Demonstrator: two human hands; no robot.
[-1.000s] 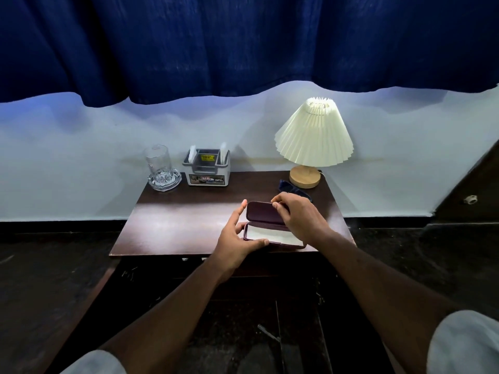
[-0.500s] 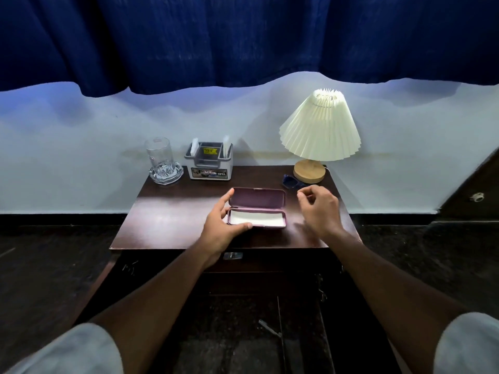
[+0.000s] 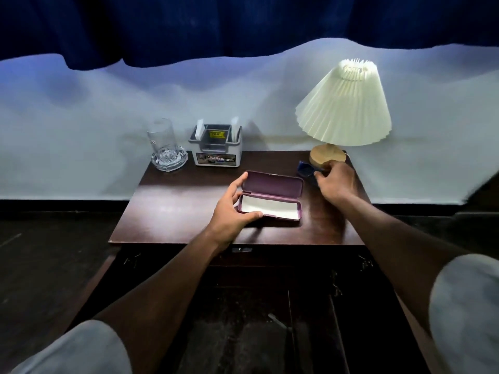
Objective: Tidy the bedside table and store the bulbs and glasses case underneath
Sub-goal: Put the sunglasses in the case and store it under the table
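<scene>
Purple case (image 3: pixel 270 198) lies open mid-tabletop (image 3: pixel 175 211), long side across, lid tipped back, white lining facing up. Left grip (image 3: pixel 232 209) holds its left end, thumb on the near rim. Dark blue glasses (image 3: pixel 306 168) sit back right of the case, partly hidden, pinched by the right grip (image 3: pixel 337 182). White box (image 3: pixel 217 147) marked OPEL stands upright at the back edge, two white pieces poking up.

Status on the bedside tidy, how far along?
Done: glasses case lies open and empty on the table. In hand: left hand holds the case; right hand is at the dark blue glasses by the lamp base, grip unclear. Left: glasses in, case shut and stored underneath; the OPEL box sits on top.
</scene>
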